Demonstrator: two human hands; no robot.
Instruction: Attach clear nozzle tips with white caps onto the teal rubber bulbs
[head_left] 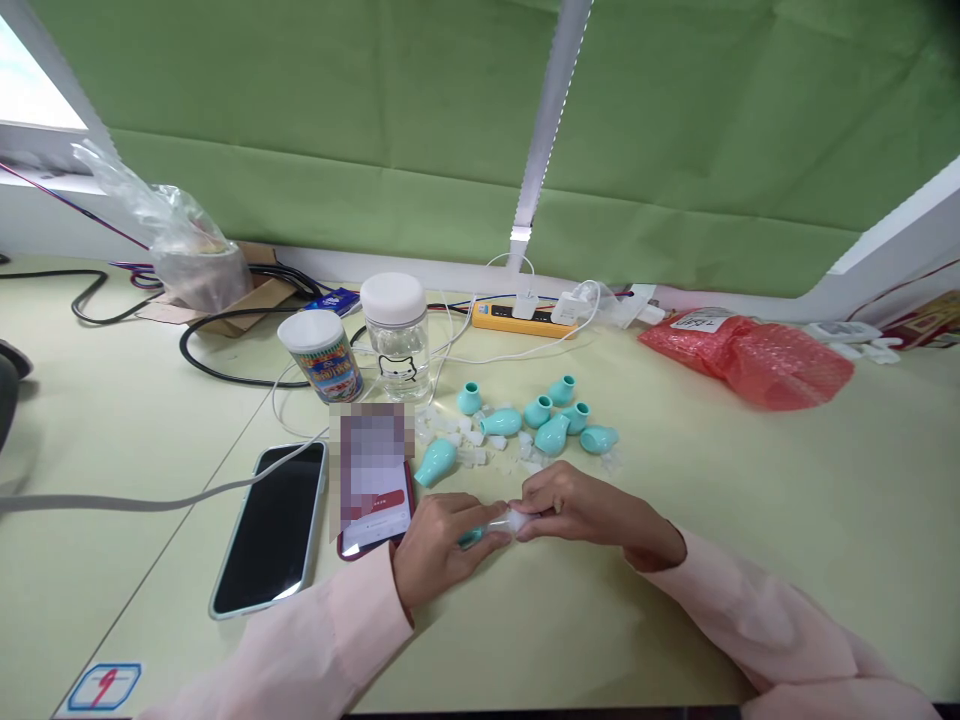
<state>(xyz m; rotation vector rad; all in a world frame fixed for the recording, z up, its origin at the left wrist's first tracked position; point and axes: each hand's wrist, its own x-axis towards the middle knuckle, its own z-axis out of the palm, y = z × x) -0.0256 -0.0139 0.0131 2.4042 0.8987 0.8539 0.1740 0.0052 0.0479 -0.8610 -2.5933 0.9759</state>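
Observation:
My left hand (450, 540) is closed around a teal bulb (471, 538), most of which its fingers cover. A clear and whitish piece (514, 521) extends from the bulb toward the right. My right hand (562, 505) pinches the right end of this piece, and the fingertips of both hands nearly meet. Just beyond them lie several teal bulbs (551, 434), some upright with round openings showing, others on their sides. One bulb (436, 462) rests nearest my left hand. Small white and clear pieces (471, 436) are scattered among the bulbs.
Two phones (274, 530) (379, 490) lie left of my hands. Behind them stand a labelled can (322, 358) and a clear bottle (397, 350). A yellow power strip (495, 319), white cables and a red bubble-wrap package (750, 360) are farther back. A grey cable crosses the left phone.

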